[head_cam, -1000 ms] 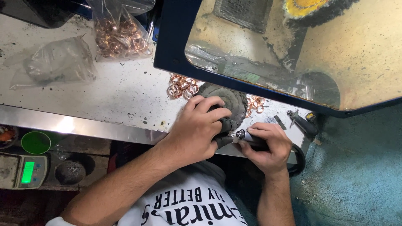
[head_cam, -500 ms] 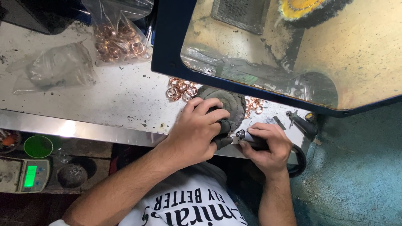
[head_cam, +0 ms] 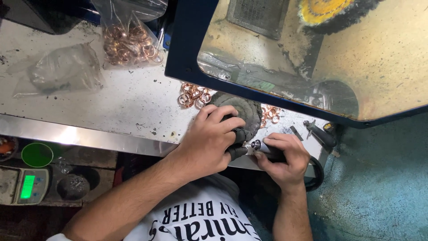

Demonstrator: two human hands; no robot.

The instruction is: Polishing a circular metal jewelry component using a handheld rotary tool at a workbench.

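Right hand [head_cam: 281, 157]: clenched around a dark rotary handpiece [head_cam: 266, 151], metal tip pointing left toward the other hand.
Left hand [head_cam: 210, 139]: fingertips dark-covered, pinching a small piece at the bench edge — the piece itself is hidden.
Risk, tip: slip off the work into the left fingertips, as they sit just beside it.
Cloth buffing wheel [head_cam: 243, 114]: lying under the left fingers; could snag.
Loose copper rings [head_cam: 192, 94]: near — a nudge could scatter them.
Bagged rings [head_cam: 129, 42]: farther back.

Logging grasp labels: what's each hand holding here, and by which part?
The right hand grips a dark rotary handpiece around its body. The left hand rests fingers on a grey buffing wheel; any small held workpiece is hidden.
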